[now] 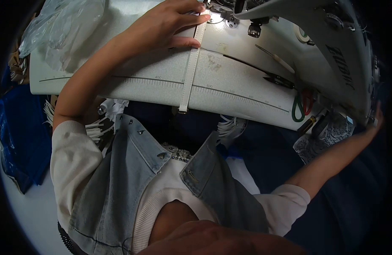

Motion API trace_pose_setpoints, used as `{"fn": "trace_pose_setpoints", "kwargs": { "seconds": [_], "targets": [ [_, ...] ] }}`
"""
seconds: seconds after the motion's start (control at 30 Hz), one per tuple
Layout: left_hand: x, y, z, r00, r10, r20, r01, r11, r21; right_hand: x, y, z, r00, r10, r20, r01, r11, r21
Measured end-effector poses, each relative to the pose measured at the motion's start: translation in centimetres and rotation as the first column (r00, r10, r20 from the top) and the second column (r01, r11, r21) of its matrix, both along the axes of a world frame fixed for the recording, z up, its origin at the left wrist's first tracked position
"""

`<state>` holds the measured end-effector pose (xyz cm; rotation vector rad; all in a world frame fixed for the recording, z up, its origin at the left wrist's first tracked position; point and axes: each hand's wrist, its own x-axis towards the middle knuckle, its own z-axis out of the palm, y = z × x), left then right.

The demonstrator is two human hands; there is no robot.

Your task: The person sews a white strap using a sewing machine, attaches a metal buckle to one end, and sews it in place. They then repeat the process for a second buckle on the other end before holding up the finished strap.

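A narrow white strap with stitching along its edges runs from the sewing machine's needle area over the table's front edge. A small metal piece sits at its lower end. My left hand presses its fingertips and thumb on the strap's upper part, next to the lit presser foot. The fingertips nearest the needle are partly lost in glare. My right hand is at the far right, by the end of the sewing machine. It is dim and blurred, and its fingers are not clear.
Black snips, a thin pointed tool and scissors with green and red handles lie right of the strap. Clear plastic bags cover the table's left end. A printed ruler scale marks the table. Blue plastic hangs at left.
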<state>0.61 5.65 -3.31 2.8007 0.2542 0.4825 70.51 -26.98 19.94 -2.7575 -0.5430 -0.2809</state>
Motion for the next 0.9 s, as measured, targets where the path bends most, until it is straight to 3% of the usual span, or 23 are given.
{"fn": "trace_pose_setpoints", "kwargs": {
  "seconds": [0.03,0.1,0.2,0.27,0.3,0.37,0.5,0.57,0.67,0.8,0.87,0.9],
  "targets": [
    [0.0,-0.2,0.1,1.000,0.004,0.001,-0.004,1.000,-0.003,-1.6,-0.6,-1.4,1.000,0.004,0.001,-0.004,1.000,-0.003],
    [-0.1,-0.2,0.2,1.000,0.009,-0.009,-0.009,1.000,-0.007,-4.9,-1.8,-5.0,0.995,0.052,0.086,-0.078,0.940,0.333],
    [-0.3,0.0,0.0,1.000,0.017,-0.019,-0.017,1.000,-0.011,-10.5,-3.5,-10.3,0.971,0.062,0.232,-0.217,0.637,0.739],
    [0.0,0.0,0.0,0.999,0.025,-0.022,-0.025,1.000,-0.008,-12.6,-5.5,-15.9,0.929,0.241,0.280,-0.364,0.477,0.800],
    [0.1,0.1,-0.1,0.999,0.025,-0.025,-0.025,1.000,-0.008,-12.4,-6.5,-18.3,0.930,0.239,0.278,-0.362,0.478,0.800],
    [0.2,0.1,0.0,0.999,0.022,-0.029,-0.023,1.000,-0.009,-11.2,-7.9,-21.5,0.948,0.309,0.074,-0.171,0.301,0.938],
    [-0.1,0.0,0.1,0.998,0.029,-0.058,-0.030,0.999,-0.013,-13.4,-3.2,-13.4,0.956,0.290,0.046,-0.137,0.303,0.943],
    [-0.2,0.0,0.2,0.997,0.028,-0.070,-0.029,1.000,-0.012,-13.1,-1.9,-9.9,0.994,0.110,-0.012,-0.057,0.600,0.798],
    [-0.3,0.1,0.1,0.997,0.035,-0.072,-0.036,0.999,-0.019,-11.5,-2.2,-9.6,0.991,0.081,0.103,-0.131,0.641,0.756],
    [-0.8,0.0,0.2,0.995,0.046,-0.083,-0.049,0.998,-0.036,-12.7,-4.4,-14.3,0.962,0.101,0.255,-0.265,0.582,0.769],
    [-0.8,-0.2,0.4,0.994,0.054,-0.099,-0.058,0.998,-0.038,-14.1,-4.1,-17.7,0.950,0.175,0.260,-0.309,0.392,0.866],
    [-0.7,-0.3,0.4,0.992,0.057,-0.111,-0.062,0.997,-0.039,-13.8,-4.2,-18.5,0.952,0.178,0.250,-0.302,0.394,0.868]
  ]
}}
